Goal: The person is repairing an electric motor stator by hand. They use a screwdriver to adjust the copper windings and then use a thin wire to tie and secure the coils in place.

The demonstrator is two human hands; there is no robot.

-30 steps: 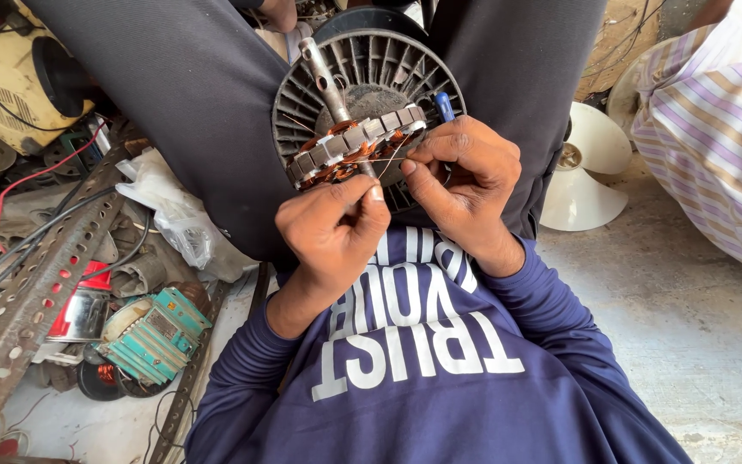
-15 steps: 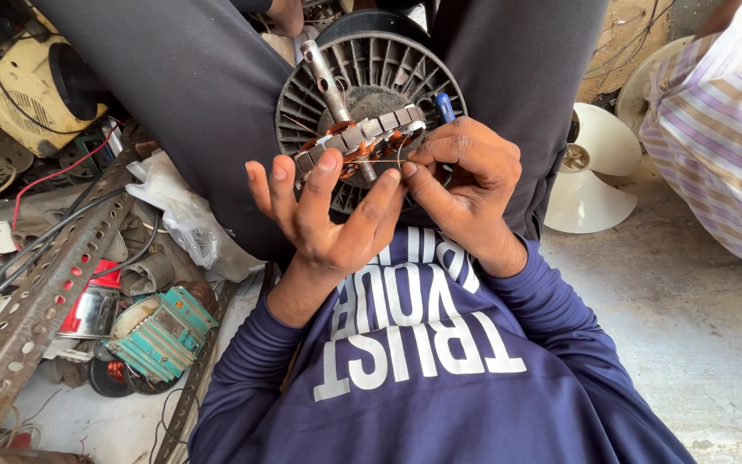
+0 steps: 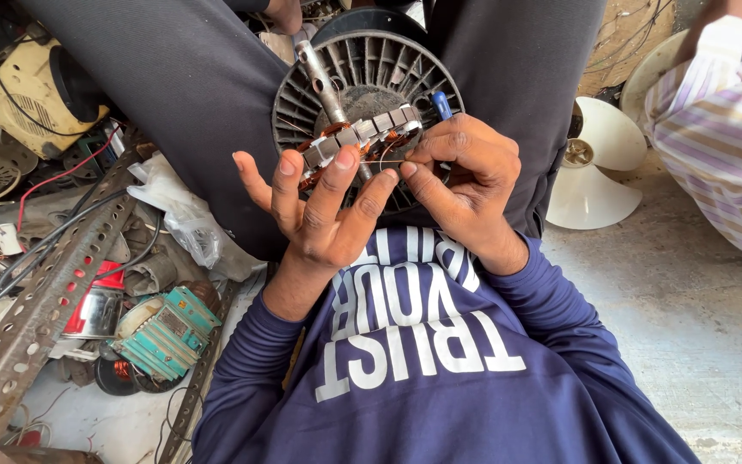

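At frame centre, the left hand (image 3: pixel 324 219) has been opened from its earlier pinch, fingers splayed over the fan motor stator (image 3: pixel 362 137). The copper winding wire (image 3: pixel 380 161) is kept pinched by the right hand (image 3: pixel 465 176), so the grip appears to be resetting.

I see my left hand (image 3: pixel 319 219) spread open against the fan motor (image 3: pixel 362 112) in my lap, while my right hand (image 3: pixel 465 176) pinches thin wire at its copper windings (image 3: pixel 337 131).
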